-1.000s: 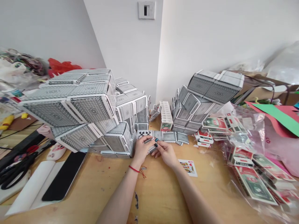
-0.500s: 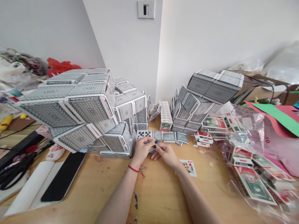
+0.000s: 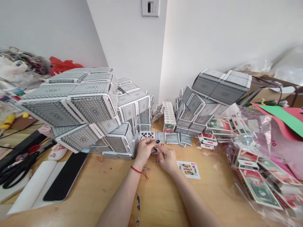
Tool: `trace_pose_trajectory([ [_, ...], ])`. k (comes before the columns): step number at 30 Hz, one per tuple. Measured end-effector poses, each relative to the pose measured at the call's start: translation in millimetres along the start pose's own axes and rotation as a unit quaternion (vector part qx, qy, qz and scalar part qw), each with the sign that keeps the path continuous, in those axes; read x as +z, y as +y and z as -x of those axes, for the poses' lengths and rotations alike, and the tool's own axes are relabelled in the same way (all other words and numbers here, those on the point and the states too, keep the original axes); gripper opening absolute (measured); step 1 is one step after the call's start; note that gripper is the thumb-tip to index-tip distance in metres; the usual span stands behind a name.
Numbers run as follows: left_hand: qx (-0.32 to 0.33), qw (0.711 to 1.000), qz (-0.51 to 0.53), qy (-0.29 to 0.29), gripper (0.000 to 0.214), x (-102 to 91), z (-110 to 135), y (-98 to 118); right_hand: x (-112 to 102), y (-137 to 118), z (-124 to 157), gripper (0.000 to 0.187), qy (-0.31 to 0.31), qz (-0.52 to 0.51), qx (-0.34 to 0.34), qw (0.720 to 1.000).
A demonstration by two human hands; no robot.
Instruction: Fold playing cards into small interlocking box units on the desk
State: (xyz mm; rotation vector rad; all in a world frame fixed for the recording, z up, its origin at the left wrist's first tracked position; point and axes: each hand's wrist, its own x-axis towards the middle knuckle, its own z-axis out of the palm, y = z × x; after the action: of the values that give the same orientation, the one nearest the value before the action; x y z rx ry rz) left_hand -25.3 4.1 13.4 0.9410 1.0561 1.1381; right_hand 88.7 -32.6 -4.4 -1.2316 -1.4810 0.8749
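Observation:
Near the middle of the table, my left hand point(image 3: 145, 150) and my right hand point(image 3: 167, 159) meet at the fingertips. Between them is a playing card point(image 3: 161, 144), mostly hidden by the fingers; both hands pinch it. A red string bracelet point(image 3: 136, 170) circles my left wrist. Just beyond my left hand lies a face-up card with black clubs point(image 3: 147, 134). Several cards folded into grey-backed pieces point(image 3: 172, 138) lie in a row to its right. A king of hearts point(image 3: 189, 169) lies face up beside my right wrist.
Large stacked blocks of grey-backed cards stand at left point(image 3: 90, 110) and right point(image 3: 220, 90). A row of card boxes point(image 3: 169, 116) stands between them. At right, loose card boxes point(image 3: 260, 189) lie with clear plastic. A black phone point(image 3: 66, 178) and scissors point(image 3: 19, 171) lie left.
My right hand's fingers have curled in more tightly at the card, and more of the king of hearts shows. The view has shifted slightly.

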Motion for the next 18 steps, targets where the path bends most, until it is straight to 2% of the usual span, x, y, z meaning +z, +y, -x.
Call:
trace_pose_trajectory([
  [4,-0.01,1.0,0.026,-0.007,0.025,2.3,0.5,-1.6,-2.4,-1.0,0.6,0.021,0.015,-0.022,-0.004,1.0],
  [7,0.005,0.998,0.055,0.01,0.03,4.2,0.2,-1.0,-2.2,-3.3,-3.0,0.017,0.012,-0.103,0.05,0.993],
  [10,0.016,0.997,0.076,0.009,0.036,5.3,0.0,0.0,-2.4,-6.3,-8.3,0.026,0.026,-0.193,0.093,0.976],
  [14,0.027,0.999,0.005,-0.042,0.03,6.8,0.5,-3.1,-5.6,-8.5,-12.0,0.025,0.073,-0.245,0.1,0.962],
  [18,0.069,0.995,-0.069,-0.007,0.026,4.9,-1.2,-7.7,-7.2,-6.2,-10.7,0.025,0.045,-0.223,0.117,0.967],
])
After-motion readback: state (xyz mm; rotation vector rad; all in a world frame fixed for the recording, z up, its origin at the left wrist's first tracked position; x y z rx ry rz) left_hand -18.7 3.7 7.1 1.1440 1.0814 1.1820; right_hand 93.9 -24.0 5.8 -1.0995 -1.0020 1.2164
